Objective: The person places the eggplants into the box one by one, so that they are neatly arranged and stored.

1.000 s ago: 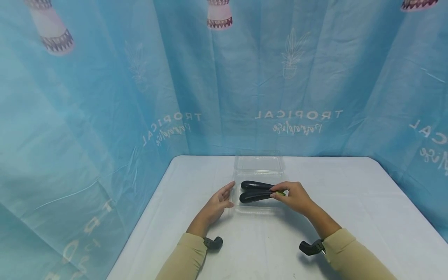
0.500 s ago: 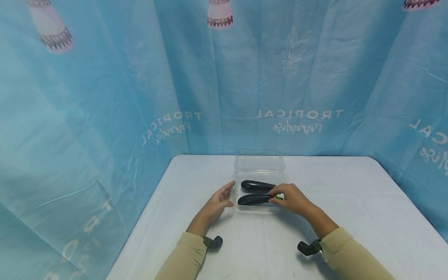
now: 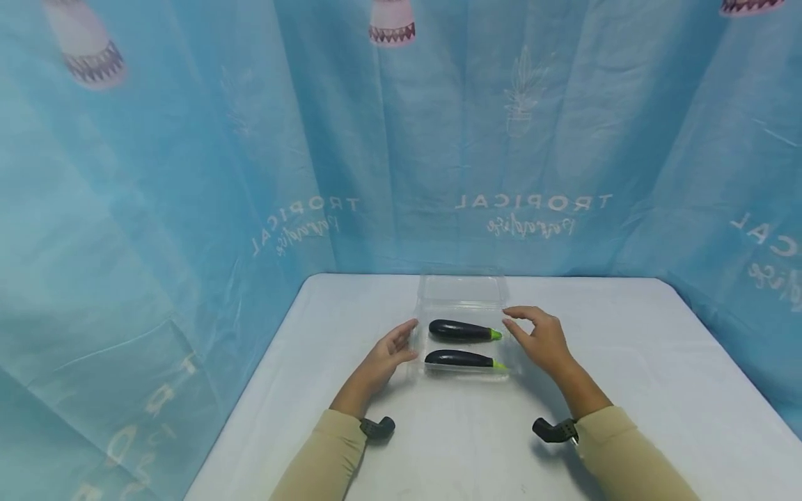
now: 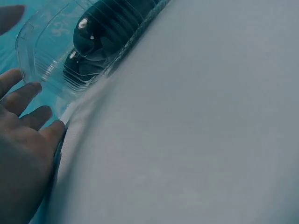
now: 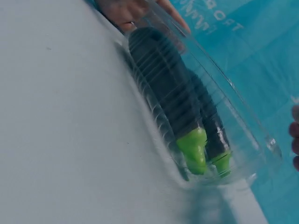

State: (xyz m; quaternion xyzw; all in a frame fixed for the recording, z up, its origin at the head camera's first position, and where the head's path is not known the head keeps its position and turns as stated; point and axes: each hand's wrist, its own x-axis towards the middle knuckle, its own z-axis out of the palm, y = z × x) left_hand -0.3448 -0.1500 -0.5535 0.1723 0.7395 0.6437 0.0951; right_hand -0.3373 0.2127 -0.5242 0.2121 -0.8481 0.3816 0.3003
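1. Far left, a blue curtain (image 3: 156,209) printed with pale "TROPICAL" lettering and plant outlines hangs behind and beside the white table (image 3: 626,390); it wraps round the table's left and back edges.
2. The left hand (image 3: 381,360) lies at the left end of the clear plastic container (image 3: 462,289); its fingers are straight and relaxed, its fingertips (image 4: 29,93) touching or nearly touching the ribbed wall in the left wrist view; it has hold of nothing; a beige sleeve (image 3: 319,456) covers the forearm, with a dark camera mount (image 3: 378,427) at the wrist.
3. The container sits on the table between the two hands, its lid hinged open and lying toward the curtain; its base holds two eggplants side by side, lengthwise left to right.
4. The far eggplant (image 3: 460,330) is dark purple with its green stem pointing right; the near eggplant (image 3: 459,359) lies parallel just in front of it, stem also to the right; in the right wrist view both green stems sit close against the container's end wall, near eggplant (image 5: 163,79) in front.
5. The right hand (image 3: 544,339) hovers at the container's right end, fingers loosely spread and slightly bent, empty; whether it touches the rim cannot be told; a second mount (image 3: 553,430) sits at that wrist.
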